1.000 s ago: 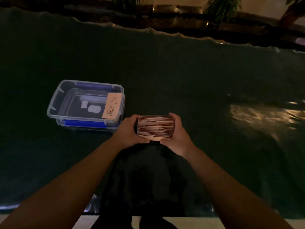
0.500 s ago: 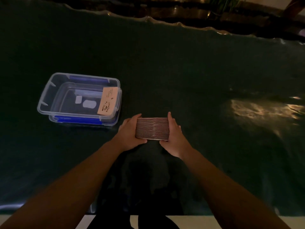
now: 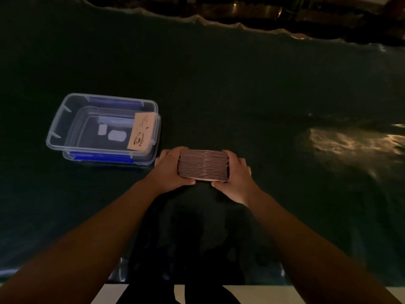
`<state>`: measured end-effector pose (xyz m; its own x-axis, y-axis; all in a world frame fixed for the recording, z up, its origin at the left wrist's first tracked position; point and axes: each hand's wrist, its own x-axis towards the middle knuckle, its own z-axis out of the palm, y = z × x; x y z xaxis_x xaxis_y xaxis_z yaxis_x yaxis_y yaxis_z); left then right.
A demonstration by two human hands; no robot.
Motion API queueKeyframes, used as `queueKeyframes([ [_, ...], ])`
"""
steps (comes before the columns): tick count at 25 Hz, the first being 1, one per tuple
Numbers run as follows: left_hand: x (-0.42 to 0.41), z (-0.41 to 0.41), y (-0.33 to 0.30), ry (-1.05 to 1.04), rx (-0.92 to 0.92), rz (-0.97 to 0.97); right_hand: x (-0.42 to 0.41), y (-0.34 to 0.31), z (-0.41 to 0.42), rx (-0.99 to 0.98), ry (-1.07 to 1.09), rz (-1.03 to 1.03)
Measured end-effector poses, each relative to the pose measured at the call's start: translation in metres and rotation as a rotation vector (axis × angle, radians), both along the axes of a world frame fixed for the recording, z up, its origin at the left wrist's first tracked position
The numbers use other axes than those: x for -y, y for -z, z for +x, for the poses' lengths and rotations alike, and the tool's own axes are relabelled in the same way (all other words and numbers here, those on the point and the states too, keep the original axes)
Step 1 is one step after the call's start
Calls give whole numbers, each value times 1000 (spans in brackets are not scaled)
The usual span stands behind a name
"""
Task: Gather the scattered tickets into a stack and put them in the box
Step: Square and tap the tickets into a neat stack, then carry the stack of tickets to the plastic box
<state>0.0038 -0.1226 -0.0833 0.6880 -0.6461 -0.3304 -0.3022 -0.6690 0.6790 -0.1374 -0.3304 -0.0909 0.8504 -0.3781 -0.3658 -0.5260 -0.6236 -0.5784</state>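
Note:
A thick stack of brown tickets [image 3: 203, 164] stands on its long edge on the dark green table cover, at the middle of the view. My left hand [image 3: 169, 170] presses its left end and my right hand [image 3: 235, 175] presses its right end. A clear plastic box [image 3: 65, 119] with blue clips sits just to the left, resting in its upturned lid. One tan ticket [image 3: 141, 133] with a cup drawing leans against the box's inner right wall.
The dark green cover [image 3: 241, 88] spreads wide to the right and behind, with a bright light patch [image 3: 355, 141] at the right. Its wavy far edge [image 3: 252, 27] borders dark furniture. The table's near edge [image 3: 252, 281] lies close to my body.
The stack has turned a little more level and square between my hands. The camera tipped downward, so the box and hands sit lower and nearer the middle of the view.

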Motion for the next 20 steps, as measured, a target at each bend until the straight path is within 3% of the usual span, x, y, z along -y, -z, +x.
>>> queueKeyframes([
  [3, -5, 0, 6, -8, -27, 72, -2, 0, -1, -27, -66, -39],
  [10, -5, -5, 18, -21, -7, 5, -6, 4, 5, -29, -113, -113],
  [20, -3, -2, 22, 24, 132, 74, -2, 8, 3, -32, -196, -170],
])
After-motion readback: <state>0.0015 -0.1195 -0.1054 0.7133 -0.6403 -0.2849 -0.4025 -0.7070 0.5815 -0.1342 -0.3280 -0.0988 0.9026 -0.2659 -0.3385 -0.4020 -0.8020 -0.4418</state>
